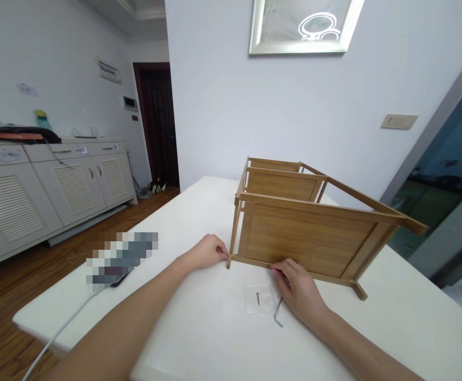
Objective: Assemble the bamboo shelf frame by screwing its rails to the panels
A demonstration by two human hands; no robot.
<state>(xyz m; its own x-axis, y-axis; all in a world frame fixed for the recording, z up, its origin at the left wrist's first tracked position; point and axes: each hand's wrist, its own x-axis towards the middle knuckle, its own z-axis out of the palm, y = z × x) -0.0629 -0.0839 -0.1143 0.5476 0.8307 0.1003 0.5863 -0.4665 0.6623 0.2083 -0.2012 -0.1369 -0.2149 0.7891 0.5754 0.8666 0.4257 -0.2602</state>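
Observation:
A brown wooden shelf unit (306, 238) lies on its side on the white table (215, 338), panels upright. My left hand (209, 251) is closed with its fingertips pinched right at the unit's lower left leg end; whatever they hold is too small to make out. My right hand (298, 286) has its thumb and fingers together on the bottom rail of the nearest panel. Just left of this hand, a small clear plastic bag (250, 307) lies flat with a screw (258, 299) on it. An Allen key (278, 317) rests beside the bag, its upper part partly hidden by my right hand.
A blurred-out device (123, 259) with a white cable (62, 330) occupies the table's left side. Behind the table is a wall with a framed picture (306, 26). White cabinets (72, 180) stand at far left, near a dark door (157, 127).

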